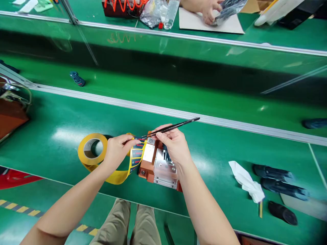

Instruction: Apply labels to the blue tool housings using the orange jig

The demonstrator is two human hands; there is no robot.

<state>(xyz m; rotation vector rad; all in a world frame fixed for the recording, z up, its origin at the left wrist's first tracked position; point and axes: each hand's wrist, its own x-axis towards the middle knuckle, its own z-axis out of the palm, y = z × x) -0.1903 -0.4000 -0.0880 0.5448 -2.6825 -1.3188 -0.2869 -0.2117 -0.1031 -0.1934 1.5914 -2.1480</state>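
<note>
My left hand (pixel 120 148) pinches the end of a yellow strip of dark labels (pixel 137 153), which loops down and back to its label roll (pixel 84 149) lying on the bench to the left. In my right hand (pixel 176 146) is a pair of black tweezers (pixel 176 126), its tips touching or close to the label edge by my left fingers. Below my right hand sits an orange and metal fixture (pixel 163 170) with a QR sticker on its upper left part. A dark piece in the fixture is partly hidden by that hand.
On the right of the bench lie a white cloth (pixel 246 182), dark tool housings (pixel 283 189) and a black cylindrical part (pixel 282 212). A dark blue tool body (pixel 77 78) rests on the green conveyor beyond the metal rail (pixel 122 102). Across it, a co-worker's hand (pixel 211 12) handles a plastic bag.
</note>
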